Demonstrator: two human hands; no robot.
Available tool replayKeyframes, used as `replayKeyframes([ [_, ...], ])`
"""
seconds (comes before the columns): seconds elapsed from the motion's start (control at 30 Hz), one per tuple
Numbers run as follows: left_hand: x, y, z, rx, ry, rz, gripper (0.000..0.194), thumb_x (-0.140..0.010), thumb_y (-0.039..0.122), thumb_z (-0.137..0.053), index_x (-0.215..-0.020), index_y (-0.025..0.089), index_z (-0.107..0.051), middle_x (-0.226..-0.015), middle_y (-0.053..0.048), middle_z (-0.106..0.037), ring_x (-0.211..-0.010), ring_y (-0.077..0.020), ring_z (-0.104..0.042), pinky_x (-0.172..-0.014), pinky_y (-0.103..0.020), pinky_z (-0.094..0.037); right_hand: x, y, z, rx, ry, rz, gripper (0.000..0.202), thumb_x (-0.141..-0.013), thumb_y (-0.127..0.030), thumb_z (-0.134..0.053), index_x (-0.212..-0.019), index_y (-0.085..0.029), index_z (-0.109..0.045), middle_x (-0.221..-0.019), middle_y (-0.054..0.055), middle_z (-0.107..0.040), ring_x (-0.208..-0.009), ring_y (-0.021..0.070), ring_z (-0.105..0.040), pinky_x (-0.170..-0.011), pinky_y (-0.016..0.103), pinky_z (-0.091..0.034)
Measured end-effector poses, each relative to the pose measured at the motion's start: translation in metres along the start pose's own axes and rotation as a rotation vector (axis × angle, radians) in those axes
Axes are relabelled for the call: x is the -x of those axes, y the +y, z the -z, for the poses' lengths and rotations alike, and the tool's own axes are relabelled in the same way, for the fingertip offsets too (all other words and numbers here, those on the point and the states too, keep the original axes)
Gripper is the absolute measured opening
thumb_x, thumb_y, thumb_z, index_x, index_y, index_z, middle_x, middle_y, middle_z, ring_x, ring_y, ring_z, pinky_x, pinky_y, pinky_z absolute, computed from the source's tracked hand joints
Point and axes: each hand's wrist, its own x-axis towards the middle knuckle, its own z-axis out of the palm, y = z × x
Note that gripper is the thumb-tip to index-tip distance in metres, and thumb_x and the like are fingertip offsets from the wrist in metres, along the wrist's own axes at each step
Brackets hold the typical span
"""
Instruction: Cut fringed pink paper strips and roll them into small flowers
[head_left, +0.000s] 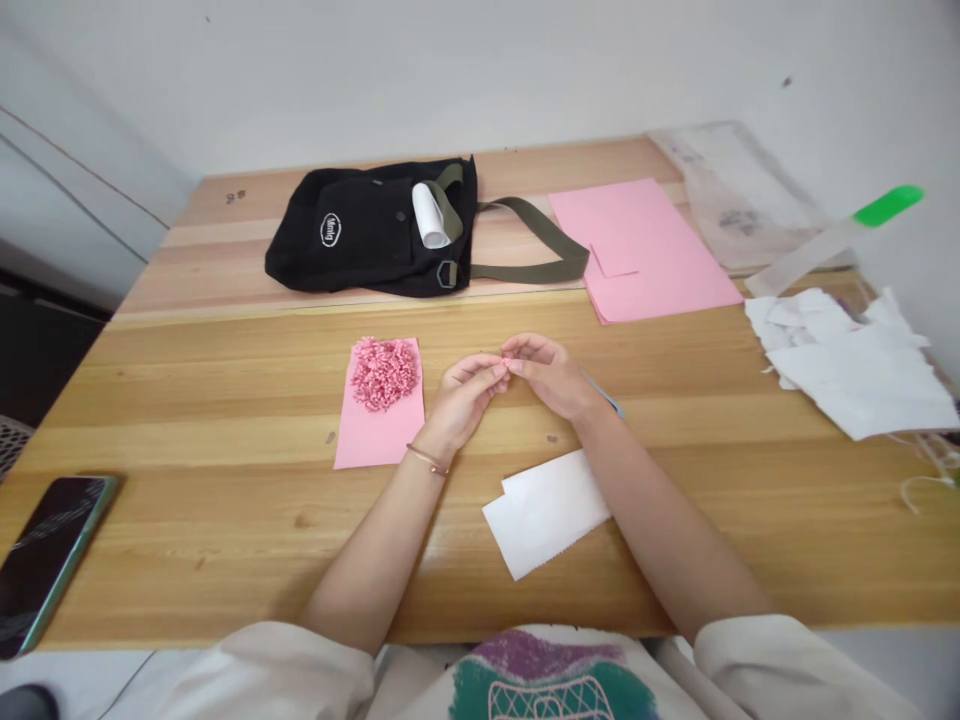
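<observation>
Over the middle of the wooden table, my left hand (469, 395) and my right hand (547, 375) meet at their fingertips. Both pinch a tiny pink piece (507, 364), too small to make out in detail. A bracelet circles my left wrist. Left of my hands, a bunch of pink curly bits (384, 374) rests on a small pink sheet (379, 440). White paper pieces (551, 510) lie below my right hand, partly under the forearm. A thin blue item (604, 393) shows behind my right wrist, mostly hidden.
A black bag (352, 230) with a white roll (429, 215) on it lies at the back. Pink sheets (660, 250) are at back right, near a green-ended clear strip (840, 235) and crumpled white material (862, 365). A phone (52, 555) lies at left.
</observation>
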Motion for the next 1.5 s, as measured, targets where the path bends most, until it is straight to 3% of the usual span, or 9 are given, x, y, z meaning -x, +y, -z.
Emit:
replayKeyframes([
  [0.8, -0.0005, 0.0008, 0.0026, -0.008, -0.032, 0.031, 0.021, -0.051, 0.022, -0.085, -0.064, 0.015, -0.07, -0.06, 0.001, -0.064, -0.057, -0.0054, -0.053, -0.06, -0.019, -0.041, 0.0003, 0.0003, 0.0017, 0.04, 0.0, 0.019, 0.022, -0.06, -0.023, -0.079, -0.079, -0.022, -0.067, -0.072, -0.003, -0.06, -0.071, 0.0103, -0.054, -0.071, 0.026, -0.044],
  [1.07, -0.0006, 0.0014, 0.0029, -0.012, -0.007, 0.057, 0.024, -0.045, 0.022, -0.087, -0.064, 0.015, -0.072, -0.061, -0.001, -0.068, -0.056, -0.0054, -0.055, -0.061, -0.02, -0.044, 0.0001, -0.0004, 0.0016, 0.022, 0.02, -0.008, 0.029, -0.055, -0.024, -0.082, -0.079, -0.022, -0.066, -0.073, -0.003, -0.058, -0.07, 0.0107, -0.053, -0.069, 0.026, -0.045],
  [1.5, -0.0008, 0.0003, -0.0006, -0.018, 0.075, 0.008, 0.017, -0.049, 0.017, -0.084, -0.062, 0.014, -0.072, -0.061, -0.001, -0.068, -0.057, -0.0056, -0.054, -0.06, -0.02, -0.043, -0.001, 0.0014, 0.0005, 0.032, 0.064, 0.009, 0.025, -0.057, -0.023, -0.079, -0.078, -0.021, -0.065, -0.072, -0.003, -0.058, -0.069, 0.0102, -0.053, -0.07, 0.027, -0.045],
])
